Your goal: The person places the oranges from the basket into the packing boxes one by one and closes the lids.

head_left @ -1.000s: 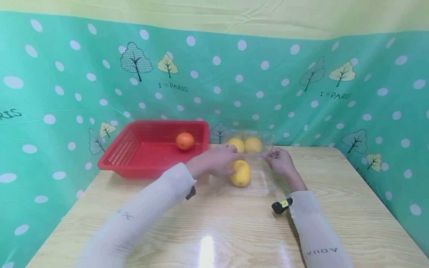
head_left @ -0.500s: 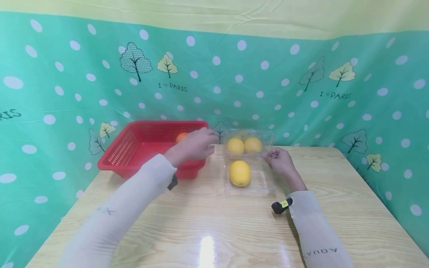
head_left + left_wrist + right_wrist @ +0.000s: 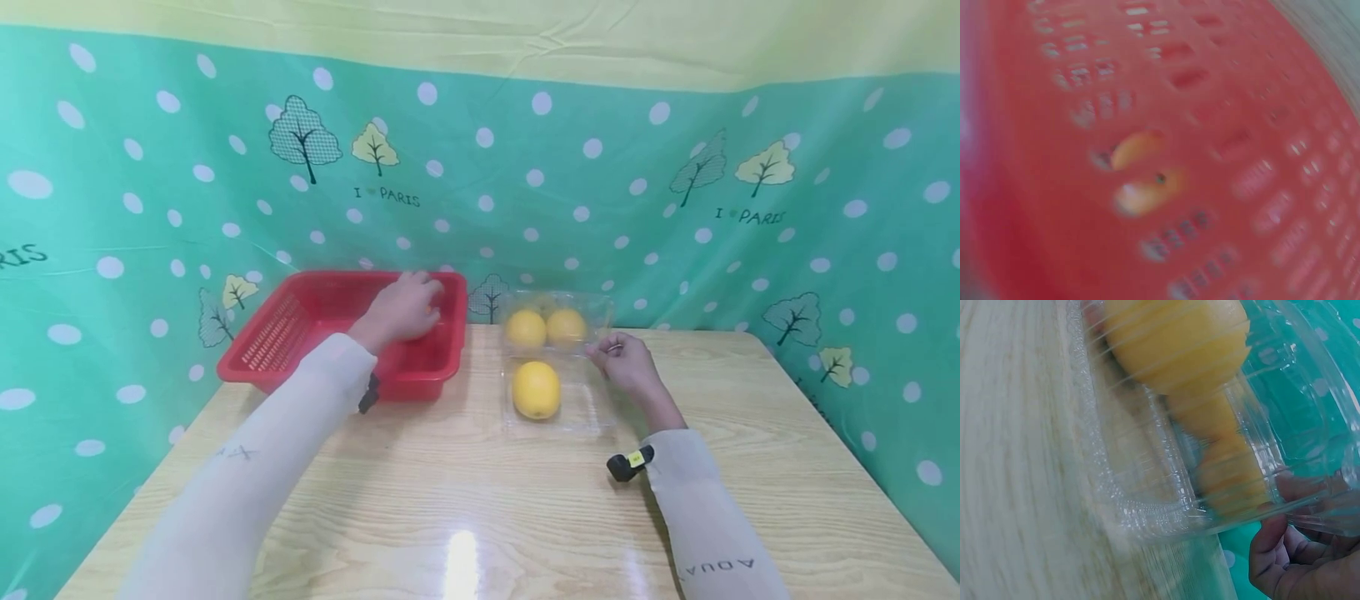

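Note:
In the head view my left hand (image 3: 401,310) reaches into the red basket (image 3: 333,379), over an orange-coloured round fruit (image 3: 431,310) that it mostly hides. In the left wrist view the fruit (image 3: 1147,190) shows only through the basket's slots; the hand's grip does not show. My right hand (image 3: 624,362) pinches the edge of a clear plastic container (image 3: 588,421); thumb and fingers (image 3: 1269,534) meet at its rim in the right wrist view. The container has a yellow round fruit (image 3: 536,390) in its front part and two more yellow fruits (image 3: 566,327) behind.
The basket stands at the back left of the wooden table (image 3: 540,500), with the container to its right. A green dotted cloth (image 3: 540,208) hangs behind the table and along its sides. Black cameras (image 3: 628,463) sit on the wrists.
My left hand has moved away from the front yellow fruit, leftward over the basket's edge, and down onto the orange-coloured fruit. My right hand has stayed at the container's edge.

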Demonstrator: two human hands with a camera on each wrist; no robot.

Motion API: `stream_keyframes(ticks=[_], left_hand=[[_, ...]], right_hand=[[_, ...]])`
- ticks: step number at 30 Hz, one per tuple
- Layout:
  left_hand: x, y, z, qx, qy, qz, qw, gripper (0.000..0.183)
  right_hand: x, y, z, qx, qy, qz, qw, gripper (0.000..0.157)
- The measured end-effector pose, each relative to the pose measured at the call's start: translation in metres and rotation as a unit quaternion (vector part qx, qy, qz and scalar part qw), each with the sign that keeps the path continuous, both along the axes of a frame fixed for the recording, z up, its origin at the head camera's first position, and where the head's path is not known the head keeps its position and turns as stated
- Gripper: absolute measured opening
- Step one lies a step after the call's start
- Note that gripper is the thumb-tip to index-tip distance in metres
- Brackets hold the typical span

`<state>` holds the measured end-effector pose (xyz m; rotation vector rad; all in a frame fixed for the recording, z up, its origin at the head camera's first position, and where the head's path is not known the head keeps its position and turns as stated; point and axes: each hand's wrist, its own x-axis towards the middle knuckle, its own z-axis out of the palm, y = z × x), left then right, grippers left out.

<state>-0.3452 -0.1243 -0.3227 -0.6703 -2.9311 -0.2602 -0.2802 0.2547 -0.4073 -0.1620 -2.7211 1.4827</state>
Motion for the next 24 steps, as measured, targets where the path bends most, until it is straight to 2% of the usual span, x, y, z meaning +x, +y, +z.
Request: stream_keyframes(ticks=[2, 6, 11, 14, 18, 24], left_hand=[[-0.005, -0.004, -0.005, -0.009, -0.019, 0.020, 0.9996, 0.057], [-0.014, -0.012, -0.014, -0.026, -0.055, 0.034, 0.9975, 0.065], [-0.020, -0.023, -0.021, 0.000, -0.122, 0.064, 0.9905, 0.082], [-0.019, -0.027, -0.024, 0.027, -0.157, 0.077, 0.9842, 0.093], [-0.017, -0.029, -0.029, 0.051, -0.181, 0.082, 0.9787, 0.104], [-0.015, -0.028, -0.034, 0.062, -0.210, 0.096, 0.9710, 0.104]], right_hand=[[0.000, 0.000, 0.000, -0.001, -0.001, 0.000, 1.000, 0.031], [0.000, -0.001, 0.000, 0.002, 0.001, -0.002, 1.000, 0.029], [0.000, -0.002, 0.000, 0.003, 0.005, 0.000, 1.000, 0.029], [0.000, -0.002, -0.001, 0.007, 0.005, 0.001, 1.000, 0.030], [-0.001, -0.001, -0.001, 0.012, 0.004, -0.003, 1.000, 0.029], [-0.001, -0.001, -0.001, 0.011, 0.003, -0.005, 1.000, 0.030]])
